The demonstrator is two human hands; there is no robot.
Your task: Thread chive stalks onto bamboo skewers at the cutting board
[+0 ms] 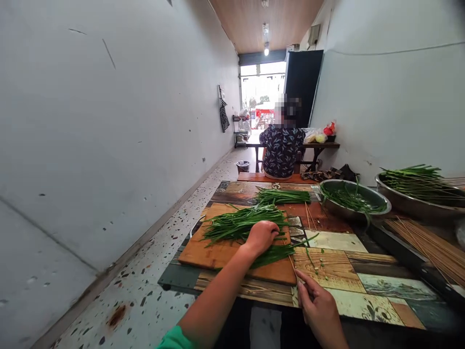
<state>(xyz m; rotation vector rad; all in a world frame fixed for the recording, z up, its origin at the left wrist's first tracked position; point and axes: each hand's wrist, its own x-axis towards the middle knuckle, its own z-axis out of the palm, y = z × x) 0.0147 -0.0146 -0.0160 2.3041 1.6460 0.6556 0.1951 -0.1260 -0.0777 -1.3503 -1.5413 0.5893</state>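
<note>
Head view shows "G" lettering (277, 185) beyond green stalks (238, 223).

Hands (321, 304) apart; left arm (221, 285) outstretched

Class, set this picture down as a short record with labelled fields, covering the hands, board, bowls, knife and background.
Left hand: at the garlic chives; exact grip hidden
Right hand: holding a thin skewer
Wooden cutting board: under the garlic chives
Smaller metal bowl: green leaves inside
Larger metal bowl: greens, with skewers sticking out to the right
Knife: on the table, handle nearer the viewer
Loose skewers: right of the knife
Background: a seated person in a leaf-patterned top
</note>
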